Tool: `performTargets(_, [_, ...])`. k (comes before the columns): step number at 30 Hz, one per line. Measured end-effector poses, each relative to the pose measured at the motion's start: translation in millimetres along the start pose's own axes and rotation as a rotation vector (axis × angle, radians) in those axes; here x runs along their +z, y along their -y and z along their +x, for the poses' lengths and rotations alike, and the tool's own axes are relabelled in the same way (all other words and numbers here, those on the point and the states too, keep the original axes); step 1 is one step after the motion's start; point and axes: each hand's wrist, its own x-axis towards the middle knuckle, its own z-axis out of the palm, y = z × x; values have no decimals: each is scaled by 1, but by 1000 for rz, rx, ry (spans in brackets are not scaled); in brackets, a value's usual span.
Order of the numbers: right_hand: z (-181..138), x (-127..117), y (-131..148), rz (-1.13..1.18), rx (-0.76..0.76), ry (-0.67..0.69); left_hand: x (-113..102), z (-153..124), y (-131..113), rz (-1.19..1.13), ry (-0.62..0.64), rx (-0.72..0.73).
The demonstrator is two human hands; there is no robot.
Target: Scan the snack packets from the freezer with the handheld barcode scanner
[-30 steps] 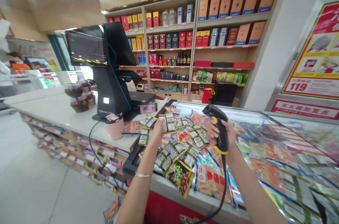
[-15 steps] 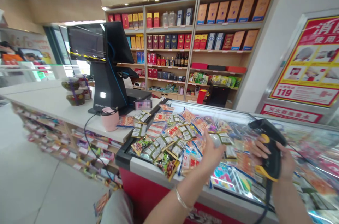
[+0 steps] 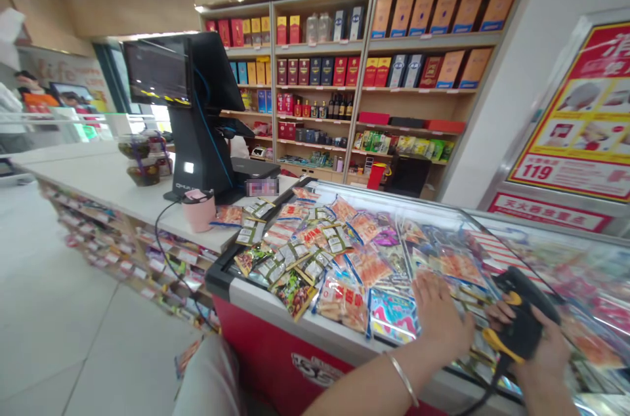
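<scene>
The freezer chest (image 3: 275,337) in front of you is the biggest thing here. Its sloped glass lid (image 3: 423,203) carries a loose spread of snack packets (image 3: 315,252). To its left, the white surface (image 3: 98,186) bears the till screen (image 3: 162,71) and a pink cup (image 3: 199,211).

Your right hand (image 3: 548,353) is wrapped shut around the grip of the black and yellow barcode scanner (image 3: 524,314), and its cable (image 3: 485,396) trails off the near edge. The scanner looks rigid and fairly light, so the handle is the right place to hold it. The cable looks likely to drag any packet it sweeps across.

Your left hand (image 3: 440,317) lies palm down with its fingers (image 3: 426,285) spread open, gripping nothing. It rests on the green-edged packets (image 3: 470,298) at the near side of the lid, just beside the scanner. These packets look thin, very light and crinkly. Their glossy film probably slides easily on the tilted glass, so pressing flat may only push them along. Pinch one by a sealed edge or corner, and go gently, since the contents may crush.
</scene>
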Motion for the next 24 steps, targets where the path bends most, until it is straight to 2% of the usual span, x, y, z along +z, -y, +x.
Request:
performTargets(3, [15,-9,1,74,35,-30,6,11,-2,55,24,7])
performTargets(10, [32,-23,12,58,38,4,22,33,-4,219,-20,119])
performTargets(16, [33,-27,13,19,-19,33,27,43,-8,269,-36,174])
performTargets(24, [25,-21,15,77,-74,12,32,43,-11,240,-55,150])
